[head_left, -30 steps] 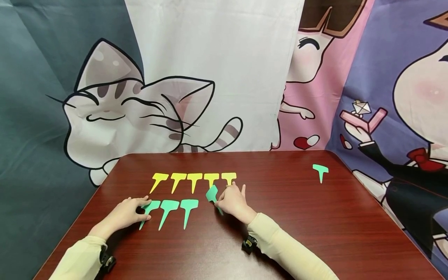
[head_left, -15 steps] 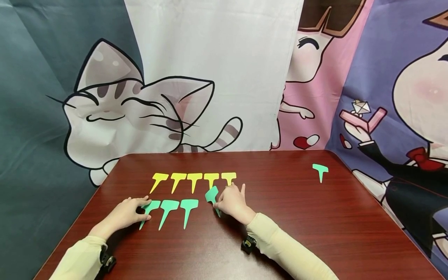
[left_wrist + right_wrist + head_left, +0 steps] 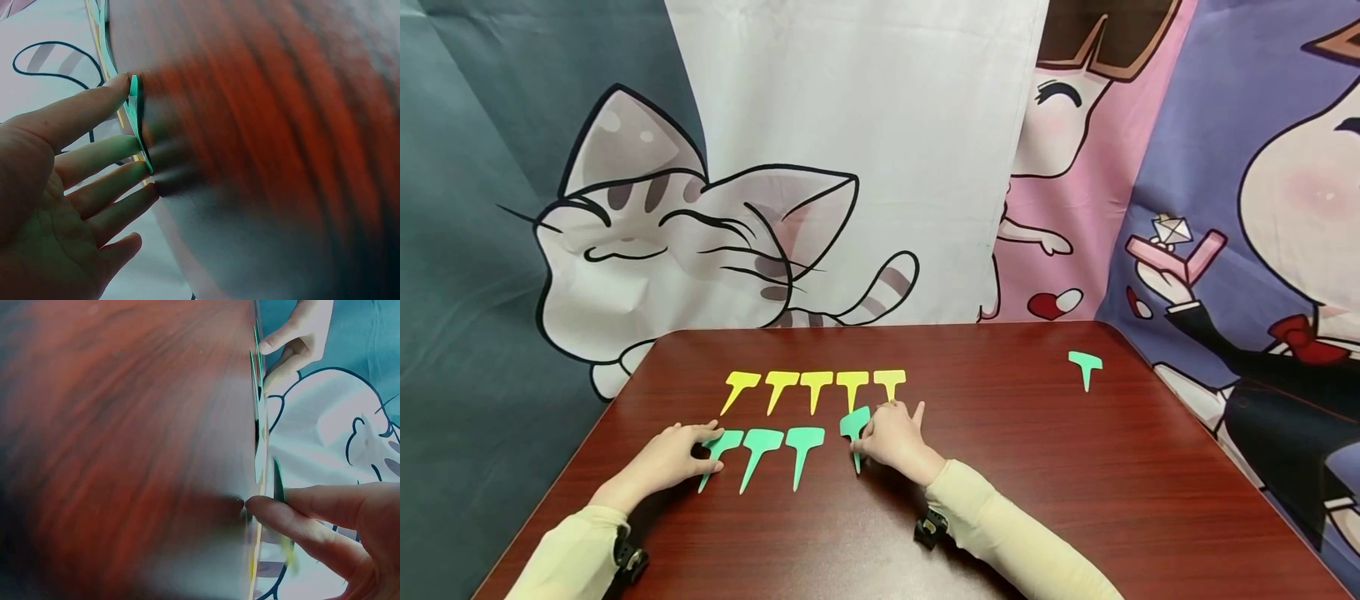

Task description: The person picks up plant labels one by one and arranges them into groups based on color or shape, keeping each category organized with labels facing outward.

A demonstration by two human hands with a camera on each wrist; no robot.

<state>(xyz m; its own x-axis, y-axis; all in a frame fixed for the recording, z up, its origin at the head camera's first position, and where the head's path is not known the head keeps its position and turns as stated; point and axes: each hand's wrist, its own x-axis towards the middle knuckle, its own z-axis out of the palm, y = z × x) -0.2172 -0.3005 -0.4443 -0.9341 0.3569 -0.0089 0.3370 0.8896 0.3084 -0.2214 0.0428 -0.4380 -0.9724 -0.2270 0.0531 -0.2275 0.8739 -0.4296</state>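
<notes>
Between the thumb and fingers of my right hand (image 3: 897, 437) is a green T-shaped plant label (image 3: 853, 423), pinched by its stem with the head pointing away. In the right wrist view this label (image 3: 279, 478) shows edge-on. My left hand (image 3: 662, 458) rests with extended fingers on the leftmost green plant label (image 3: 728, 441), which stays on the table. Two more green labels, a middle one (image 3: 763, 442) and a right one (image 3: 805, 440), lie beside it in a row. In the left wrist view, fingertips touch the green label (image 3: 133, 106) at the table surface.
Several yellow T-shaped plant labels (image 3: 817, 380) form a row behind the green ones. One more green label (image 3: 1086, 362) lies alone at the table's far right. The dark red wooden table (image 3: 1015, 433) backs onto a cartoon-printed cloth (image 3: 895, 167).
My right hand has shifted slightly left and toward me, turning the held green plant label more upright in line with the row. The left hand has stayed in place.
</notes>
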